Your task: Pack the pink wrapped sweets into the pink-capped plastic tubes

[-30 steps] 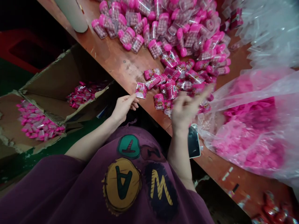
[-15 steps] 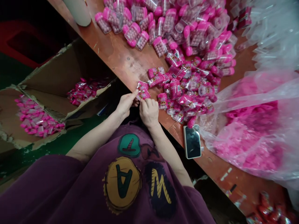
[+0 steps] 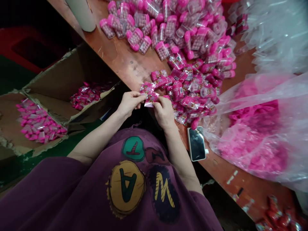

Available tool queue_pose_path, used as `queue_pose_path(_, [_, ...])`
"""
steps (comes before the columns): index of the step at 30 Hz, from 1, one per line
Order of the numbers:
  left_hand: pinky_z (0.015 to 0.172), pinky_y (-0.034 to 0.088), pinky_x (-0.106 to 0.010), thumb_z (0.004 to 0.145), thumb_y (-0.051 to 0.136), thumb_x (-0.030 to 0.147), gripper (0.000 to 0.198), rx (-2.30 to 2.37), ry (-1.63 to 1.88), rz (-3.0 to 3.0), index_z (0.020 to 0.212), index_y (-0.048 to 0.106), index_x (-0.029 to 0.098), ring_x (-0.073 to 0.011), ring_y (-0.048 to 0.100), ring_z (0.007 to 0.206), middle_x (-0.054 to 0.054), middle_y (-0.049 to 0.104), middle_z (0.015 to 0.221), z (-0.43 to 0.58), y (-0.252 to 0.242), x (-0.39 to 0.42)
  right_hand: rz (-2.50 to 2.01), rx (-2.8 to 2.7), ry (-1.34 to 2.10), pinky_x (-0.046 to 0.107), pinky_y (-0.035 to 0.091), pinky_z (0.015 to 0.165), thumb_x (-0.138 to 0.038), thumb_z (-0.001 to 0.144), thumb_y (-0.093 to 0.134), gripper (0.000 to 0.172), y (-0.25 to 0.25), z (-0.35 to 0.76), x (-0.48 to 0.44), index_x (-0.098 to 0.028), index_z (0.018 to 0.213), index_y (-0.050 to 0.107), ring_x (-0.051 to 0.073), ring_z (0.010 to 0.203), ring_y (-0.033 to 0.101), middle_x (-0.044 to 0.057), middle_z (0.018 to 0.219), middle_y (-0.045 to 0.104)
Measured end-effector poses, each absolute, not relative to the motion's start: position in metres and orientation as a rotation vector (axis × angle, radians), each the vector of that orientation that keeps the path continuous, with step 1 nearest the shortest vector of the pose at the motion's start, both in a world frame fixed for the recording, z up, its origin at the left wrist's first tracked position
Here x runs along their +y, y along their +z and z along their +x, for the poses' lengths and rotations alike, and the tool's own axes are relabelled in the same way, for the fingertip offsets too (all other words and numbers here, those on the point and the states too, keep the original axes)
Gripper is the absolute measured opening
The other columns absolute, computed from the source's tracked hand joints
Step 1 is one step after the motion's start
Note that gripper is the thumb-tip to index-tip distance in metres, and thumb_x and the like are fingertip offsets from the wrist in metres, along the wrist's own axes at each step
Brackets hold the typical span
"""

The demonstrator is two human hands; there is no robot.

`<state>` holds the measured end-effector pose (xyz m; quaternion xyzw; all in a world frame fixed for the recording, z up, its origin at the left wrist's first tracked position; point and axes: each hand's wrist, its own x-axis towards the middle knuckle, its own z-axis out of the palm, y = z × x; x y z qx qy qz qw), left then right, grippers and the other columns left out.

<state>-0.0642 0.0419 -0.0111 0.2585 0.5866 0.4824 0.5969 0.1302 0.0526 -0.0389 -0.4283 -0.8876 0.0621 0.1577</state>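
Between my two hands, at the table's edge, is a flat, shiny pink printed wrapper with a pale lower edge. My left hand pinches its left side between thumb and fingers. The right side is gripped by my right hand, its fingers curled. Another pink printed piece shows just behind the wrapper; whether the two are joined I cannot tell. Close beyond my right hand lies a heap of small pink-wrapped bottles. Farther back are many clear bottles with pink caps, filled with pale pink balls.
A phone lies at the table's front edge. To its right are a clear bag of pink pieces and clear plastic containers. Cardboard boxes holding pink items stand at left. A white cylinder stands on the table.
My right hand has moved a little right and my left hand slightly too, its fingers stretched further across. The wrapper now shows its pale edge, with a second pink piece behind it.
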Motion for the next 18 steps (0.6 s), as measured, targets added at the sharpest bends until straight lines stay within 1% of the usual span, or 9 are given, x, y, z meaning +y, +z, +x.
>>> queue_pose_path(2, [0.038, 0.019, -0.022, 0.079, 0.078, 0.021, 0.025, 1.454, 1.148, 0.579, 0.059, 0.065, 0.013, -0.0038, 0.041, 0.034, 0.001, 0.056, 0.048, -0.063, -0.012, 0.049, -1.290, -2.644, 0.089, 0.043, 0.046, 0.092, -0.025, 0.106, 0.043, 0.032, -0.035, 0.131, 0.053, -0.018, 0.110, 0.074, 0.028, 0.106, 0.056, 0.016, 0.120, 0.068])
queue_pose_path(5, [0.037, 0.016, -0.022, 0.079, 0.078, 0.023, 0.028, 1.460, 1.149, 0.531, 0.058, 0.062, 0.013, -0.0034, 0.039, 0.033, 0.002, 0.054, 0.047, -0.065, -0.012, 0.056, -1.365, -2.727, 0.058, 0.046, 0.044, 0.095, -0.022, 0.104, 0.044, 0.036, -0.027, 0.130, 0.048, -0.016, 0.131, 0.068, 0.031, 0.115, 0.054, 0.019, 0.129, 0.066])
queue_pose_path(9, [0.037, 0.017, -0.021, 0.075, 0.084, 0.029, 0.032, 1.287, 1.163, 0.403, 0.061, 0.060, 0.014, -0.0028, 0.042, 0.036, 0.002, 0.056, 0.054, -0.069, -0.003, 0.055, -1.482, -2.706, 0.147, 0.051, 0.043, 0.098, -0.015, 0.100, 0.047, 0.046, -0.011, 0.127, 0.039, -0.015, 0.143, 0.061, 0.036, 0.124, 0.052, 0.023, 0.142, 0.060])
queue_pose_path(11, [0.038, 0.018, -0.019, 0.073, 0.086, 0.032, 0.033, 1.202, 1.166, 0.392, 0.064, 0.060, 0.013, -0.0021, 0.042, 0.039, 0.002, 0.057, 0.057, -0.069, 0.002, 0.052, -1.542, -2.572, 0.261, 0.053, 0.044, 0.101, -0.011, 0.096, 0.046, 0.053, -0.003, 0.123, 0.038, -0.016, 0.148, 0.056, 0.037, 0.128, 0.051, 0.022, 0.147, 0.057])
queue_pose_path(13, [0.039, 0.018, -0.019, 0.072, 0.087, 0.034, 0.034, 1.148, 1.164, 0.402, 0.066, 0.061, 0.013, -0.0020, 0.043, 0.040, 0.002, 0.058, 0.059, -0.066, 0.006, 0.047, -1.529, -2.282, 0.467, 0.053, 0.045, 0.105, -0.012, 0.097, 0.043, 0.053, 0.002, 0.117, 0.040, -0.018, 0.149, 0.053, 0.033, 0.128, 0.054, 0.019, 0.142, 0.060])
queue_pose_path(15, [0.040, 0.020, -0.019, 0.071, 0.088, 0.035, 0.034, 1.110, 1.160, 0.414, 0.069, 0.062, 0.014, -0.0024, 0.044, 0.042, 0.002, 0.059, 0.061, -0.061, 0.006, 0.043, -1.420, -1.895, 0.773, 0.047, 0.048, 0.104, -0.023, 0.101, 0.045, 0.045, 0.002, 0.108, 0.046, -0.021, 0.145, 0.052, 0.027, 0.120, 0.060, 0.014, 0.129, 0.066])
queue_pose_path(16, [0.040, 0.021, -0.020, 0.071, 0.088, 0.036, 0.034, 1.098, 1.150, 0.428, 0.069, 0.063, 0.014, -0.0028, 0.045, 0.042, 0.002, 0.059, 0.061, -0.058, 0.006, 0.041, -1.348, -1.706, 0.931, 0.043, 0.051, 0.101, -0.029, 0.101, 0.049, 0.042, 0.001, 0.104, 0.051, -0.023, 0.142, 0.052, 0.023, 0.113, 0.063, 0.011, 0.121, 0.068])
queue_pose_path(18, [0.041, 0.023, -0.020, 0.071, 0.088, 0.038, 0.033, 1.097, 1.115, 0.471, 0.069, 0.065, 0.014, -0.0038, 0.045, 0.042, 0.002, 0.057, 0.057, -0.055, 0.006, 0.039, -1.224, -1.428, 1.176, 0.035, 0.054, 0.092, -0.038, 0.097, 0.060, 0.041, -0.003, 0.096, 0.059, -0.026, 0.135, 0.052, 0.018, 0.097, 0.066, 0.004, 0.104, 0.069])
